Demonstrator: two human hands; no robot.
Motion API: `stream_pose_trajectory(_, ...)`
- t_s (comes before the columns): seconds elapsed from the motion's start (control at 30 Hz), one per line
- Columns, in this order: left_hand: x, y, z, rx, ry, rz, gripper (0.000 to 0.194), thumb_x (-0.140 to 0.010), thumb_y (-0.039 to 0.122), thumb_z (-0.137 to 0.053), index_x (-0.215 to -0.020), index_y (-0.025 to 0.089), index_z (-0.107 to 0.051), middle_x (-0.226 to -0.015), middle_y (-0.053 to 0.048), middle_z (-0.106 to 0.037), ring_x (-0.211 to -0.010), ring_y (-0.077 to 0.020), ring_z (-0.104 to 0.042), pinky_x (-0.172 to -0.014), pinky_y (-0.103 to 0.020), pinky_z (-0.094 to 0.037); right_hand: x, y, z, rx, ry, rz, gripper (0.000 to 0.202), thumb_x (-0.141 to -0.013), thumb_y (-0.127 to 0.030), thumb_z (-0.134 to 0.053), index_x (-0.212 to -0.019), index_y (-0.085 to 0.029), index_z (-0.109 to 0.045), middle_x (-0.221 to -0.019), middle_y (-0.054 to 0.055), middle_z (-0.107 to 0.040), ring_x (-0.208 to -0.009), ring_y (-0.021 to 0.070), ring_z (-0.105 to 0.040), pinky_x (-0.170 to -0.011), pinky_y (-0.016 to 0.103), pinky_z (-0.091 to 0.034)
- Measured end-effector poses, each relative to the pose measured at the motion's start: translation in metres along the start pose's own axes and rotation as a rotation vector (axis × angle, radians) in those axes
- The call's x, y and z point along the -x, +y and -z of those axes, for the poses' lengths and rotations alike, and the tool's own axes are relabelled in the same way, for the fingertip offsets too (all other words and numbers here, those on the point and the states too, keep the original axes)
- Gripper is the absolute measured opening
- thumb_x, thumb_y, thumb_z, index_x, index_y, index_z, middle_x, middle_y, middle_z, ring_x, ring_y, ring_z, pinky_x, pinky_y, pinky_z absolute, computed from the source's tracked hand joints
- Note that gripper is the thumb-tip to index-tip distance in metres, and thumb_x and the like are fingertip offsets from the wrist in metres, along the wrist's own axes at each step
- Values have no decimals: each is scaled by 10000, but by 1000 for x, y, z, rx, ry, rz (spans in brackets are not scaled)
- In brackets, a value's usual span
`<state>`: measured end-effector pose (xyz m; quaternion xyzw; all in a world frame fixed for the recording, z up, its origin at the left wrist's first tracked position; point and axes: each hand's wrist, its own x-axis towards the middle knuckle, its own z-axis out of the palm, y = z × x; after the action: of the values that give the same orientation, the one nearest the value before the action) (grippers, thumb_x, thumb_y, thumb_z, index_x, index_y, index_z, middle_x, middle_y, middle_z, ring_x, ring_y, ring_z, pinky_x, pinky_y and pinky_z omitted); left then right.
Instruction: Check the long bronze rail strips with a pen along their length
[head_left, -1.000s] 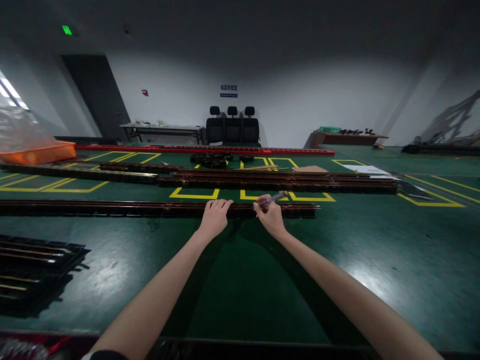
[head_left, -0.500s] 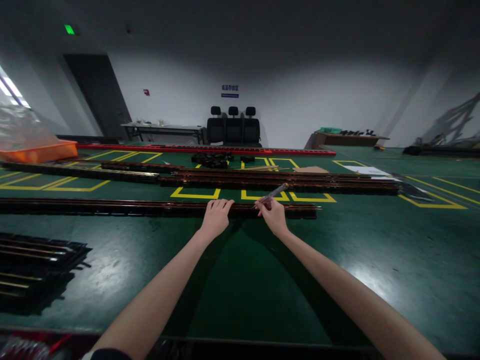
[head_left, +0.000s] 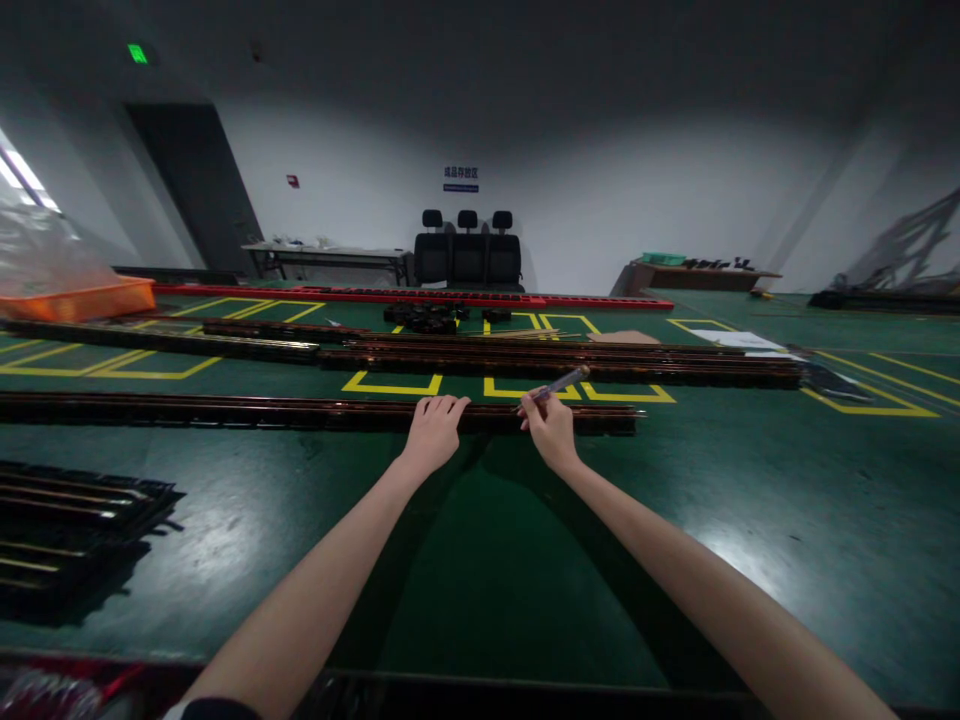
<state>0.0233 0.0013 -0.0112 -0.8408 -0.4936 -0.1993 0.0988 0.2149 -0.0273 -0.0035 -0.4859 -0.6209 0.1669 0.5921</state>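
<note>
A long dark rail (head_left: 247,410) with copper-coloured strips along it lies crosswise on the green table. My left hand (head_left: 433,435) is laid over this rail, its fingers curled over the far side, gripping it. To the right, my right hand (head_left: 551,430) is closed round a pen (head_left: 561,381) with a clear barrel. The pen slants up to the right, and its lower end points down at the rail; whether the tip touches is too small to tell. The rail's right end (head_left: 622,420) sticks out past my right hand.
Farther back lies a bundle of similar rails (head_left: 570,360). More dark rails (head_left: 67,530) are at the near left. An orange tray (head_left: 90,298) with plastic bags stands at the back left. Papers (head_left: 739,341) lie at the right, and small black parts (head_left: 424,318) sit behind the bundle.
My right hand and the pen have shifted slightly to the right along the rail. My left hand has stayed in place on the rail.
</note>
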Motion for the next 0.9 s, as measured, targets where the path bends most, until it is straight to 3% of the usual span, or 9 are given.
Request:
stream_pose_trajectory(0.2, 0, -2, -2, 3, -3, -6, 496, -824, 57, -346, -1284, 155, -504, -1248, -89, -584, -1185, -231, -494, -1047, -442, -331, 1, -2, 2, -4, 2, -2, 521, -776, -685, -439, -743, -174, -534, -629, 50, -609, -481, 157, -579, -437, 290, -509)
stream_pose_trajectory(0.9, 0, 2, 3, 6, -20, 4, 460, -856, 146, -337, -1282, 132, -510, -1250, -111, -580, -1174, -242, -501, -1038, -462, -345, 0, 2, 1, 10, -36, -21, 432, -825, -585, -471, -780, -159, -528, -658, 58, -644, -455, 131, -576, -443, 262, -504)
